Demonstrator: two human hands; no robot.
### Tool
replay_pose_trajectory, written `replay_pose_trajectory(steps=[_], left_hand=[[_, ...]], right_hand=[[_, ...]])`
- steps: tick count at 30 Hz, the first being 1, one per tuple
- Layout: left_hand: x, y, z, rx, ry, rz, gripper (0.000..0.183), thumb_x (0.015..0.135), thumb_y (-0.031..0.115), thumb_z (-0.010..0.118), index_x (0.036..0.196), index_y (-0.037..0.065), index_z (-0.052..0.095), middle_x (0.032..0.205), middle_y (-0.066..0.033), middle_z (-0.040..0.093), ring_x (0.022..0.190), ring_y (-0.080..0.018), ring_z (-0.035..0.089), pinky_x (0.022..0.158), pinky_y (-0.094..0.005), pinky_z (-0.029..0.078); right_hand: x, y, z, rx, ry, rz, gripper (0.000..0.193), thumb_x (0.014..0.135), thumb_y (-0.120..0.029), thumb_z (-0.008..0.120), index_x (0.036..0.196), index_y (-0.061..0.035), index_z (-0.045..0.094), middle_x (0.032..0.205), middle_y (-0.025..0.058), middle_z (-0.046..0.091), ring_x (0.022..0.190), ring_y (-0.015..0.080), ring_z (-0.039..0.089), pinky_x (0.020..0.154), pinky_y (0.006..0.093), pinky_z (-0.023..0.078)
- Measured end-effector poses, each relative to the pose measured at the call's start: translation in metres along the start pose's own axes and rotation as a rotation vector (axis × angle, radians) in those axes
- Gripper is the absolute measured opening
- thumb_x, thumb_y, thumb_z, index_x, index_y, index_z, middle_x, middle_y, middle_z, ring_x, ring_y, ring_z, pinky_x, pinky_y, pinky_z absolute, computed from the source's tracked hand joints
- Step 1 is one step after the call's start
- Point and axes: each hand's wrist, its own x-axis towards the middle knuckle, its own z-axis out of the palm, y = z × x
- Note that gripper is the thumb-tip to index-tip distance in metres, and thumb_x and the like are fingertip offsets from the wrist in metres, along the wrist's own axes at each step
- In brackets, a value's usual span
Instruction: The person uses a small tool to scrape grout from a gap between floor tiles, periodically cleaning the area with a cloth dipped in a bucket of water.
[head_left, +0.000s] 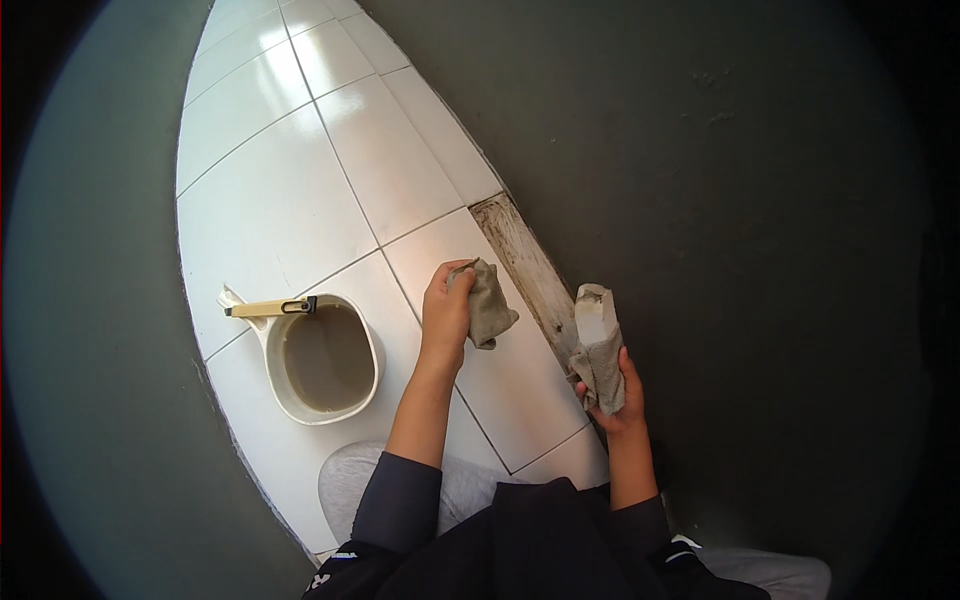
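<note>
My left hand [446,312] is closed on a crumpled grey-green rag [490,308] above the white tiles. In my right hand [627,395], a grey cloth [602,372] is wrapped round the lower part of a white angular piece [596,318], whose top end has a grey-brown patch. I cannot tell exactly what that piece is. Between the hands runs a bare, stained strip [530,262] along the tiled ledge's right edge, where no tile lies. My right hand is just right of this strip's near end.
A white dipper [375,375] of murky grey water stands on the tiled ledge [290,180] at left. A yellow utility knife [270,308] lies across its handle and rim. Grey floor or wall surfaces [760,250] border the ledge on both sides.
</note>
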Motion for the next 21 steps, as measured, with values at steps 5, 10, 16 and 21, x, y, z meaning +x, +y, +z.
replay_pose_trajectory(steps=[5, 10, 16, 21], left_hand=[[0.002, -0.002, 0.001, -0.006, -0.011, -0.003, 0.024, 0.088, 0.019, 0.049, 0.105, 0.003, 0.055, 0.092, -0.0064, 0.060, 0.079, -0.0130, 0.057, 0.070, -0.0265, 0.047], [-0.002, 0.003, 0.000, -0.013, -0.005, -0.017, 0.024, 0.089, 0.020, 0.050, 0.105, 0.003, 0.055, 0.092, -0.0062, 0.060, 0.080, -0.0131, 0.057, 0.071, -0.0262, 0.047], [-0.003, -0.005, 0.006, 0.024, -0.022, -0.029, 0.023, 0.089, 0.019, 0.050, 0.105, 0.003, 0.054, 0.092, -0.0064, 0.060, 0.081, -0.0125, 0.056, 0.072, -0.0257, 0.046], [-0.003, -0.001, 0.012, 0.029, -0.055, -0.025, 0.022, 0.090, 0.018, 0.050, 0.105, 0.003, 0.054, 0.092, -0.0065, 0.061, 0.081, -0.0123, 0.057, 0.073, -0.0248, 0.046]], right_hand=[[0.003, -0.008, 0.010, -0.920, 0.233, -0.268, 0.039, 0.086, -0.019, 0.061, 0.123, -0.0099, 0.054, 0.117, 0.0108, 0.056, 0.107, 0.0212, 0.054, 0.080, 0.0328, 0.049], [-0.004, -0.004, 0.027, -1.919, 0.296, -0.480, 0.031, 0.074, -0.014, 0.065, 0.104, -0.0109, 0.068, 0.120, 0.0098, 0.056, 0.095, 0.0342, 0.060, 0.085, 0.0387, 0.049], [0.035, 0.012, 0.032, -2.078, 0.323, -0.524, 0.026, 0.074, -0.017, 0.067, 0.100, -0.0133, 0.069, 0.115, 0.0062, 0.058, 0.084, 0.0297, 0.062, 0.074, 0.0381, 0.052], [0.115, 0.004, 0.052, -2.060, 0.259, -0.576, 0.026, 0.074, -0.019, 0.068, 0.100, -0.0137, 0.068, 0.115, 0.0035, 0.058, 0.083, 0.0297, 0.063, 0.073, 0.0387, 0.053]])
